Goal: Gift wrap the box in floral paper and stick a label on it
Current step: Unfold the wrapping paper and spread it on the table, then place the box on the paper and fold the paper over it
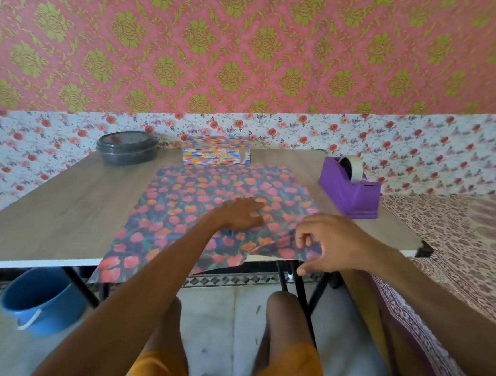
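A sheet of dark floral paper with red and orange tulips lies spread across the wooden table, its near edge hanging over the front. My left hand presses flat on the middle of the sheet, fingers together. My right hand pinches the paper's near right edge and lifts it slightly. A colourful patterned box stands at the back of the table, just beyond the paper. No label is visible.
A purple tape dispenser sits at the back right of the table. A dark round lidded container stands at the back left. A blue bucket rests on the floor under the table's left side. A patterned cloth-covered bed borders the right.
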The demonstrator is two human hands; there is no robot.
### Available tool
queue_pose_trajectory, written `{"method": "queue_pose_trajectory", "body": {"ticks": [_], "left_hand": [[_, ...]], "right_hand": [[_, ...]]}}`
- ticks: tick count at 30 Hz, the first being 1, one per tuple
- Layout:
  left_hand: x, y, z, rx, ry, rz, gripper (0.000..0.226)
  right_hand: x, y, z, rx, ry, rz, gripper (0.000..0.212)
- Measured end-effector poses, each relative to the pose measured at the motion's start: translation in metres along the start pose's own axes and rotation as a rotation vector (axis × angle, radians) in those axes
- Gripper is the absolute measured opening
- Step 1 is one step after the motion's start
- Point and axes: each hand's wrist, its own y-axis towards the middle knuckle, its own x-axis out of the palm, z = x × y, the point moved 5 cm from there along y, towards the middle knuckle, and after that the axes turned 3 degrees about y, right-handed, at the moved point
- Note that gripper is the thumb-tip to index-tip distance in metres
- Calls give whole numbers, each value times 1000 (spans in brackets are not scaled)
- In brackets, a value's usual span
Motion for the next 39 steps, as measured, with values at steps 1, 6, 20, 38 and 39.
{"method": "queue_pose_trajectory", "body": {"ticks": [1,6,20,38,39], "left_hand": [[1,2,0,-10,7,-6,72],[1,0,0,-35,68,6,68],[7,-7,3,-34,98,174,58],[-3,-22,-68,-241,65,181,67],[-2,-21,-71,-232,69,173,68]], "right_hand": [[4,-1,-4,-80,-98,60,41],[5,-4,-15,-289,-174,195,24],[5,-8,-5,7,-39,-251,24],[59,138,53,366,-23,-355,72],[67,141,59,371,-51,-407,74]]}}
